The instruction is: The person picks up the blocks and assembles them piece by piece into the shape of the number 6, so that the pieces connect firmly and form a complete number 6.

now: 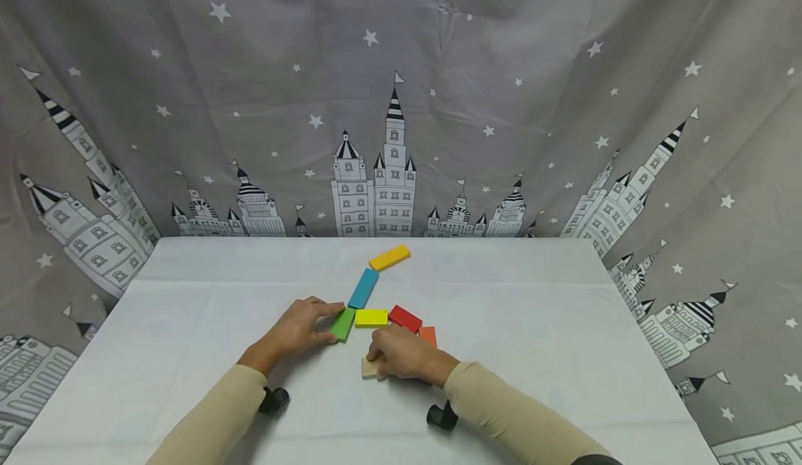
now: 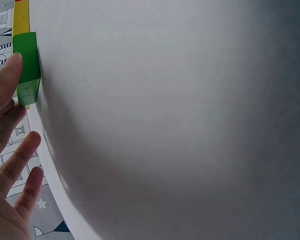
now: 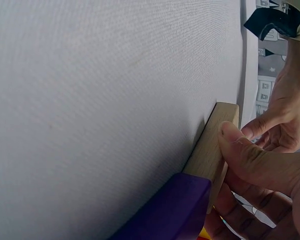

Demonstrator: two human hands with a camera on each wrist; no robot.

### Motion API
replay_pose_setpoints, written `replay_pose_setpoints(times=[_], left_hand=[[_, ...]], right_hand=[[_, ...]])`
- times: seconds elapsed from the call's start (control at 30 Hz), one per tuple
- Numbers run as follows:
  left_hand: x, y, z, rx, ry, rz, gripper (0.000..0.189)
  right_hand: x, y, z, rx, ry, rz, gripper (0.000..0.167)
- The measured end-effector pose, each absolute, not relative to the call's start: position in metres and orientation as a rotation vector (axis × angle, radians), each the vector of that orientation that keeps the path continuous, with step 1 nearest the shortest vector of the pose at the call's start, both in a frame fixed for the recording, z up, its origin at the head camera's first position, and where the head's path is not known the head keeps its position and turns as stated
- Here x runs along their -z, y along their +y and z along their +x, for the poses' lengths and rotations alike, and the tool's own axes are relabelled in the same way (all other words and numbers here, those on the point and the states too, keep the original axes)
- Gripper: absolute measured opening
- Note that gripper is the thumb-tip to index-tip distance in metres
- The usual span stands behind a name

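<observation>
My left hand (image 1: pixel 302 329) pinches a green block (image 1: pixel 343 325) between thumb and finger. In the left wrist view its thumb lies on the green block (image 2: pixel 29 60), other fingers spread beyond it. My right hand (image 1: pixel 404 353) grips a plain wooden block (image 1: pixel 370 368) lying on the table nearer to me. Seen from the right wrist, the thumb presses the side of the wooden block (image 3: pixel 210 145), whose end meets a purple block (image 3: pixel 167 207). That purple block is mostly hidden under my hand in the head view. A yellow block (image 1: pixel 371 319) lies just right of the green one.
A blue block (image 1: pixel 363 289) runs from the green block's far end toward an amber block (image 1: pixel 390 258) at the back. Beside my right hand lie a red block (image 1: pixel 405 319) and an orange block (image 1: pixel 428 335). A grey castle-print curtain (image 1: pixel 470 103) hangs behind the white table (image 1: pixel 532 326).
</observation>
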State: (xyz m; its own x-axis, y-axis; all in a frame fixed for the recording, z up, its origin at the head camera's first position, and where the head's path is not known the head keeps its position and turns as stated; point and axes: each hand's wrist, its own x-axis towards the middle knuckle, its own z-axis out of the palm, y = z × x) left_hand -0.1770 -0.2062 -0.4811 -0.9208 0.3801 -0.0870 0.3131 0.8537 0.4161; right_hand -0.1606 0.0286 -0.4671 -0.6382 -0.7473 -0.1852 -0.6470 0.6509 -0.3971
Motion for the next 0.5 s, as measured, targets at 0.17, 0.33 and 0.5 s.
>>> replay_pose_setpoints(times=[0.17, 0.33, 0.5], left_hand=[[0.4811, -0.2061, -0.1785, -0.582, 2.857, 0.509, 0.064], [0.4812, -0.2056, -0.1795, -0.591, 2.849, 0.499, 0.065], [0.4809, -0.2050, -0.1796, -0.607, 2.829, 0.474, 0.065]], right_hand=[[0.4690, 0.0280, -0.1613, 0.408, 2.544, -1.112, 0.033], [0.4691, 0.0285, -0.1611, 0.408, 2.551, -1.117, 0.032], [0.4683, 0.0292, -0.1609, 0.407, 2.557, -1.144, 0.032]])
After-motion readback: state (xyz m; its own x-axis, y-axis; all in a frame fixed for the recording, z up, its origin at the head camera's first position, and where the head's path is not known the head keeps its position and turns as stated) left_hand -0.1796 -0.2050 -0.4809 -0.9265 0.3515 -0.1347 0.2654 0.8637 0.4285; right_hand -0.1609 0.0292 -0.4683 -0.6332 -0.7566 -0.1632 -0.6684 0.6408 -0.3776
